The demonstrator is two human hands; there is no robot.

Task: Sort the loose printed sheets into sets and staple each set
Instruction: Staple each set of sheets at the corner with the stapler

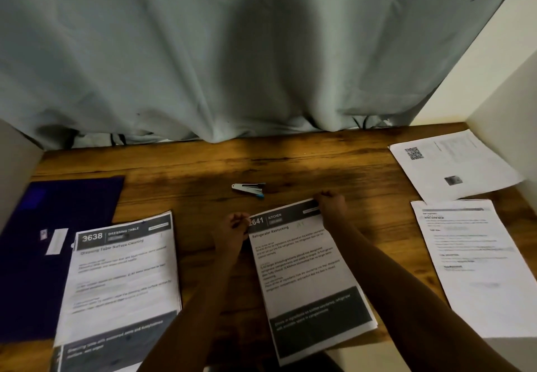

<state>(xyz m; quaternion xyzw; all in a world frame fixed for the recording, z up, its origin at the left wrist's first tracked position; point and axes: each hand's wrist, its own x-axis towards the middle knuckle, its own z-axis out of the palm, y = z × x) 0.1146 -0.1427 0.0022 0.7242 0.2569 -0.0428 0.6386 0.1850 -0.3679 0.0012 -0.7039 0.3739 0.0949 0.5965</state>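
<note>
A stack of printed sheets headed "Kitchen, Refrigerator Restocking" lies in the middle of the wooden table. My left hand pinches its top left corner. My right hand grips its top right corner with curled fingers. Just beyond the stack lies a small grey and blue stapler, touched by neither hand. To the left lies a second stack headed "Dressing Table Surface Cleaning".
A dark blue folder lies at the far left, partly under the left stack. At the right lie two more white printed sheets, one with a QR code and one nearer. A grey curtain hangs behind the table.
</note>
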